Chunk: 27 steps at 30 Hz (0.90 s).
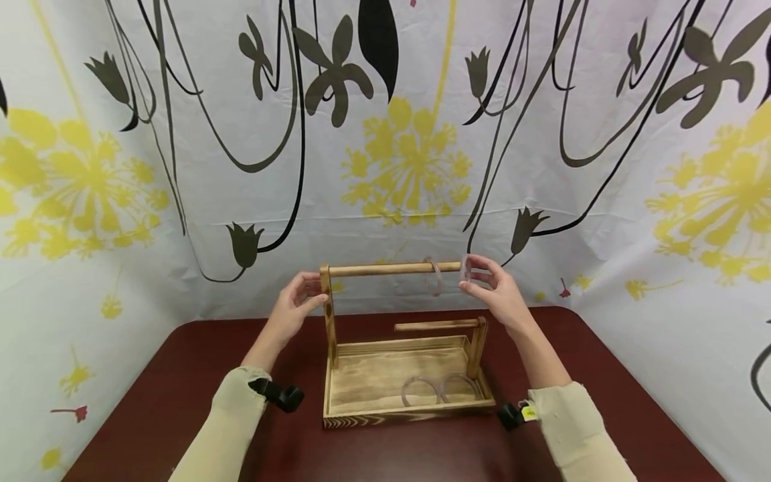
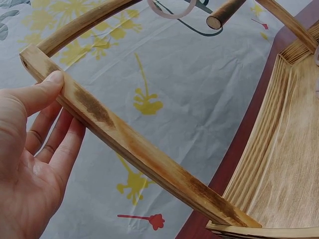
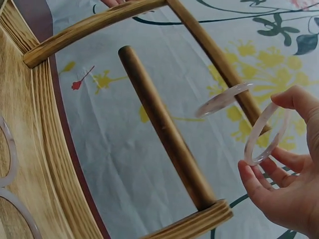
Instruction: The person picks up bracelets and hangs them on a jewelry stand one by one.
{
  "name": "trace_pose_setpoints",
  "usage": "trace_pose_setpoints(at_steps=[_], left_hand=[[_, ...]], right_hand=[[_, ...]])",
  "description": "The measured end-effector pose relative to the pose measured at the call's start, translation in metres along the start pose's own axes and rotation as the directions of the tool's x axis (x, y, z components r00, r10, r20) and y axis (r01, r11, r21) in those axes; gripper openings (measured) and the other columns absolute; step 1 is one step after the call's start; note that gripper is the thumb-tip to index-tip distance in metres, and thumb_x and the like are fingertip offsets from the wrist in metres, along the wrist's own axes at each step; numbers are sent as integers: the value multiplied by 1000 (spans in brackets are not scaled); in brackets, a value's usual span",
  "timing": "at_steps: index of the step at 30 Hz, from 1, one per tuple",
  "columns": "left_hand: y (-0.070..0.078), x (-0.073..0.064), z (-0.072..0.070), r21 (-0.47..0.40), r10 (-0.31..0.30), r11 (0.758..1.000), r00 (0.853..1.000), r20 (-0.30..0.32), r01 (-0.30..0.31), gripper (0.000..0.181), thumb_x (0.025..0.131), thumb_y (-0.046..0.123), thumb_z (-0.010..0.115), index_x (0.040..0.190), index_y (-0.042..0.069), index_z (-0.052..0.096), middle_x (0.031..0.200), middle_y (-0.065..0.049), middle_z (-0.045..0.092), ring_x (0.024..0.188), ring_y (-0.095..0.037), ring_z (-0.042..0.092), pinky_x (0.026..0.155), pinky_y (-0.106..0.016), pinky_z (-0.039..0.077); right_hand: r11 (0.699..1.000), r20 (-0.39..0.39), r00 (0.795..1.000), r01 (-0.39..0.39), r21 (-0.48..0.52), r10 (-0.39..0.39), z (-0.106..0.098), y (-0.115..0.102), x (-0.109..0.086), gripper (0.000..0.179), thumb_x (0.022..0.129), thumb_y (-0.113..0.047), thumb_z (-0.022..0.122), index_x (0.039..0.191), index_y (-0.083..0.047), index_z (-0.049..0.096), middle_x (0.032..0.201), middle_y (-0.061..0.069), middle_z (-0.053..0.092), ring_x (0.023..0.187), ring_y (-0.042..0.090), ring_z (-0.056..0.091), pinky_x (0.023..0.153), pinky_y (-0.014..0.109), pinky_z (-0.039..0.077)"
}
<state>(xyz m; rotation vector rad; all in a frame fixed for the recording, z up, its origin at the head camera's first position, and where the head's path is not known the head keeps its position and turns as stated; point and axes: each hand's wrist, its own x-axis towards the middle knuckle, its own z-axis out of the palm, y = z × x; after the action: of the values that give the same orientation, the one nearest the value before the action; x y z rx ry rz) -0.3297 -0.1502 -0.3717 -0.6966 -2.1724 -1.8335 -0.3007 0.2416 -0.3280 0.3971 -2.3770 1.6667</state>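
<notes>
A wooden bangle stand has a tray base (image 1: 385, 418), a tall left post (image 2: 114, 129) and a long upper rod (image 1: 385, 269). My left hand (image 1: 296, 298) grips the top of that post, thumb on the near face and fingers behind. At the rod's free right end, my right hand (image 1: 490, 284) pinches a pale translucent bangle (image 3: 251, 142) between thumb and fingers; in the right wrist view the rod's tip shows within its ring. Another pale bangle (image 3: 219, 102) hangs on the rod just left of it.
Two more bangles (image 1: 420, 380) lie in the tray's front right part. A shorter lower rod (image 3: 164, 124) on a right post (image 1: 477, 349) juts leftward below the upper one. The stand sits on a dark red table (image 1: 241, 415) before a flowered cloth (image 1: 391, 187).
</notes>
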Motion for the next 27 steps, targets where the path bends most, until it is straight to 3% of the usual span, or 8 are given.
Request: trace_pose_setpoints(at_steps=[4, 13, 20, 23, 27], left_hand=[[-2, -3, -1, 5, 9, 1000, 1000, -2, -9, 35, 96, 0, 62, 128, -8, 50, 116, -15, 60, 102, -1, 59, 86, -17, 53], [-1, 0, -1, 0, 8, 1000, 1000, -17, -8, 35, 96, 4, 63, 127, -6, 51, 112, -1, 61, 102, -3, 60, 85, -17, 53], [-3, 3, 0, 8, 7, 1000, 1000, 2, -7, 35, 97, 3, 62, 128, -5, 50, 115, -8, 60, 103, -2, 59, 87, -17, 52], [-3, 2, 0, 10, 12, 1000, 1000, -1, -12, 35, 97, 3, 62, 128, -6, 50, 116, -8, 61, 104, -2, 59, 87, -17, 52], [-2, 1, -1, -2, -5, 1000, 1000, -6, 5, 35, 96, 2, 63, 128, -5, 51, 116, -8, 60, 104, -2, 59, 87, -17, 52]], right_hand=[[1000, 20, 1000, -12, 17, 12, 4, 5, 5, 64, 96, -17, 65, 153, -7, 36, 152, 17, 40, 138, 34, 43, 87, 9, 46], [995, 64, 998, -36, 90, 30, 7, 7, 16, 65, 98, -20, 64, 154, -9, 33, 153, 15, 38, 134, 23, 45, 91, 10, 46], [993, 88, 995, -64, 101, 56, 8, 10, 21, 65, 97, -23, 65, 154, -13, 36, 155, 9, 37, 132, 16, 47, 96, 16, 45], [991, 95, 993, -80, 108, 70, 9, 13, 23, 64, 97, -23, 66, 153, -14, 37, 155, 6, 38, 133, 15, 47, 101, 20, 44], [989, 116, 990, -94, 118, 81, 11, 17, 26, 65, 97, -23, 66, 153, -15, 37, 153, 9, 40, 135, 19, 46, 112, 38, 39]])
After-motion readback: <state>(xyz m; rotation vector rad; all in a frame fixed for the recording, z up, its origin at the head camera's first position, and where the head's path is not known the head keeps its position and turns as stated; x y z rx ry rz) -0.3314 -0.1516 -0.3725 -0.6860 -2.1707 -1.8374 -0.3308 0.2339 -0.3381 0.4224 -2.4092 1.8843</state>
